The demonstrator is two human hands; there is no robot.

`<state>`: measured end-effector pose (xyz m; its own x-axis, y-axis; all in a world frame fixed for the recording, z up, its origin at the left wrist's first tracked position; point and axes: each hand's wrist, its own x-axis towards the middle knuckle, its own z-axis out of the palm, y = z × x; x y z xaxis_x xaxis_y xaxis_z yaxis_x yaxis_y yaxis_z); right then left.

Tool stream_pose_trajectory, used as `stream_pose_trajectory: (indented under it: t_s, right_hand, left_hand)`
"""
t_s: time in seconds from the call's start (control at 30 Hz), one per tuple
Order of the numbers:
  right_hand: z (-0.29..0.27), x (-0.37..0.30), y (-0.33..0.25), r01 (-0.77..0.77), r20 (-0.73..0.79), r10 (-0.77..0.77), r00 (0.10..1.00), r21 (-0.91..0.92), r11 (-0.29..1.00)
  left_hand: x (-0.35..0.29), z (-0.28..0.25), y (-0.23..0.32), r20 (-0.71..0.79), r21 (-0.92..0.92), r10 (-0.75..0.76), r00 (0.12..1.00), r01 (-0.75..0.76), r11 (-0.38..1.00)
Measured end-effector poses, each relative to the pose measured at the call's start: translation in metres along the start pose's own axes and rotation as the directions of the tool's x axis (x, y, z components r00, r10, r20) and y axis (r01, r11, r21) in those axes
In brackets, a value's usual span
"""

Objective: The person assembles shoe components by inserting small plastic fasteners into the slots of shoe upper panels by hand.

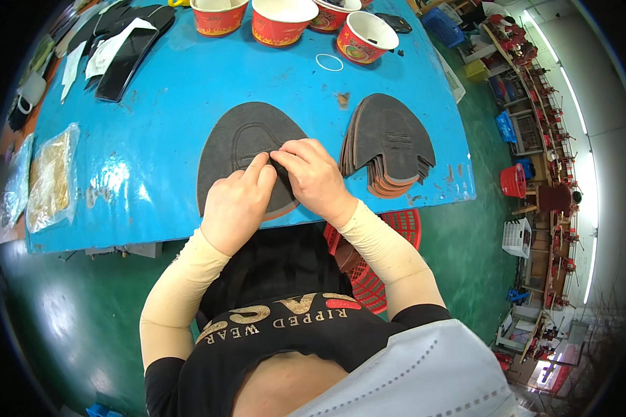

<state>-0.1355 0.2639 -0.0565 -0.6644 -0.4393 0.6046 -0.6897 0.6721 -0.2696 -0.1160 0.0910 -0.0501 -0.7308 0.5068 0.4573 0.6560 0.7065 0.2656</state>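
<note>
On the blue table in front of me lies a large dark grey rounded piece (238, 136), which looks like a shoe upper, with a raised curved outline on its face and a brown edge. My left hand (238, 201) rests over its lower part, thumb and forefinger pinched at the middle. My right hand (316, 178) meets it there from the right, its thumb and forefinger also pinched. Whatever is between the fingertips is too small to make out. To the right sits a stack of similar dark grey pieces (389, 135) with notched lower edges and brown layers showing.
Several red-and-white paper bowls (282, 26) stand along the far side, near a white ring (330, 62). At the far left lie black pieces (122, 28) and a glossy black slab (126, 66). A plastic bag (53, 177) lies at the left. Red baskets (401, 229) sit below the table edge.
</note>
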Motion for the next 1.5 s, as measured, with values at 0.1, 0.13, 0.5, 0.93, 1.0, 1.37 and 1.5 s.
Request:
stream_pose_trajectory:
  t_s: [0.1, 0.13, 0.5, 0.93, 1.0, 1.37, 1.5]
  right_hand:
    - [0.0, 0.0, -0.001, 0.002, 0.009, -0.002, 1.0, -0.003, 1.0]
    - [0.0, 0.0, -0.002, 0.004, 0.014, -0.003, 1.0, -0.01, 1.0]
    - [0.001, -0.003, 0.0, -0.046, 0.013, 0.045, 0.999, 0.049, 0.998]
    - [0.003, 0.003, 0.002, -0.039, 0.043, 0.04, 0.998, -0.033, 0.999]
    - [0.001, 0.003, 0.002, -0.023, 0.069, 0.026, 0.997, -0.05, 0.999]
    - [-0.024, -0.02, -0.087, -0.307, 0.069, 0.4, 0.914, 0.761, 0.571]
    - [-0.021, -0.026, -0.093, -0.393, 0.225, 0.405, 0.886, 0.828, 0.4]
  left_hand:
    - [0.0, 0.0, 0.0, 0.002, -0.01, 0.003, 1.0, -0.003, 1.0]
    - [0.0, 0.0, 0.0, 0.004, -0.008, 0.001, 1.0, -0.001, 1.0]
    - [0.01, -0.006, 0.006, 0.094, 0.05, -0.034, 0.995, 0.029, 0.998]
    - [0.01, -0.003, -0.003, 0.001, -0.536, -0.402, 0.916, 0.339, 0.773]
    - [0.011, -0.005, -0.002, -0.022, -0.553, -0.413, 0.911, 0.333, 0.764]
    - [-0.05, -0.034, 0.028, 0.402, -0.916, -0.497, 0.769, 0.348, -0.202]
    - [-0.066, -0.033, 0.028, 0.409, -0.905, -0.479, 0.777, 0.28, -0.319]
